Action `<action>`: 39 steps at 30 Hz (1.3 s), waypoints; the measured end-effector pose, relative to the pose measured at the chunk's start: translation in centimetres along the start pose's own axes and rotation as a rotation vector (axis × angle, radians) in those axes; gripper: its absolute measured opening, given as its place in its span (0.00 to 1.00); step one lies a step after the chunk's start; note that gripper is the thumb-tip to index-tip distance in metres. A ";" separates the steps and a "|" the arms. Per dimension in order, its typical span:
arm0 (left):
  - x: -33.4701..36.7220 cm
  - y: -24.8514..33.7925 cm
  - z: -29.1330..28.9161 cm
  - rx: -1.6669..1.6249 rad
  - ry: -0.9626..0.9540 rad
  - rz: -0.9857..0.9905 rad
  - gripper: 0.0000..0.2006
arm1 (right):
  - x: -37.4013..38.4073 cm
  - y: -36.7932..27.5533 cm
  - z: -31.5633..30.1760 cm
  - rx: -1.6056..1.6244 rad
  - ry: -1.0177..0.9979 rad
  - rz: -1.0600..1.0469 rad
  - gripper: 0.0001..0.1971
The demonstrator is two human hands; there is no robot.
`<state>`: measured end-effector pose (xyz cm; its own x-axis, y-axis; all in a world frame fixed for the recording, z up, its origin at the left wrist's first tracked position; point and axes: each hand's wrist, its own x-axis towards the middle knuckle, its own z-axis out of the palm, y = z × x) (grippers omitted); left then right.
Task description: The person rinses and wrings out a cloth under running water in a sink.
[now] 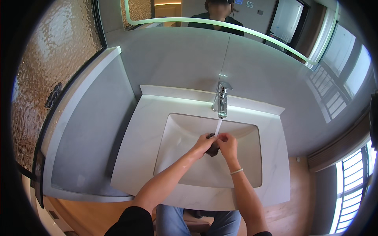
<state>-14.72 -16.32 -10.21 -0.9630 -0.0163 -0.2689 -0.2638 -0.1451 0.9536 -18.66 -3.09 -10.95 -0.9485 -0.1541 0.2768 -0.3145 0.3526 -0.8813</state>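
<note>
Water runs from the chrome faucet (223,103) in a thin stream (218,128) down to my hands, over the white sink basin (173,149). My left hand (204,144) is closed around a small, dark, rounded object (213,150); its exact kind is not clear. Close against its right side is my right hand (228,144), thumb and fingers drawn together at the stream. Whatever those fingertips pinch is hidden. A pale bracelet (236,172) circles my right wrist.
A white marbled countertop (138,145) surrounds the basin, with a raised back edge. Behind it stands a grey wall (177,59) under a mirror with a lit rim (189,19). To the left is a grey panel with a pale ledge (84,86), beside textured glass (59,51).
</note>
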 end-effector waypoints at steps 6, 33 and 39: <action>0.5 -0.4 -0.8 -0.373 0.122 -0.061 0.10 | 0.3 -0.8 -0.1 0.354 -0.115 0.317 0.12; 0.8 -1.0 -1.0 -0.625 0.084 -0.201 0.26 | -0.9 -1.6 1.0 0.232 -0.488 0.218 0.23; 0.4 0.2 -0.5 -0.637 0.002 -0.203 0.21 | -0.5 -2.0 0.5 0.310 -0.507 0.348 0.25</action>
<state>-15.14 -16.88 -10.18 -0.8973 0.0710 -0.4358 -0.3554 -0.7017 0.6175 -17.52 -4.20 -9.47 -0.8338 -0.5188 -0.1889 0.1022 0.1913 -0.9762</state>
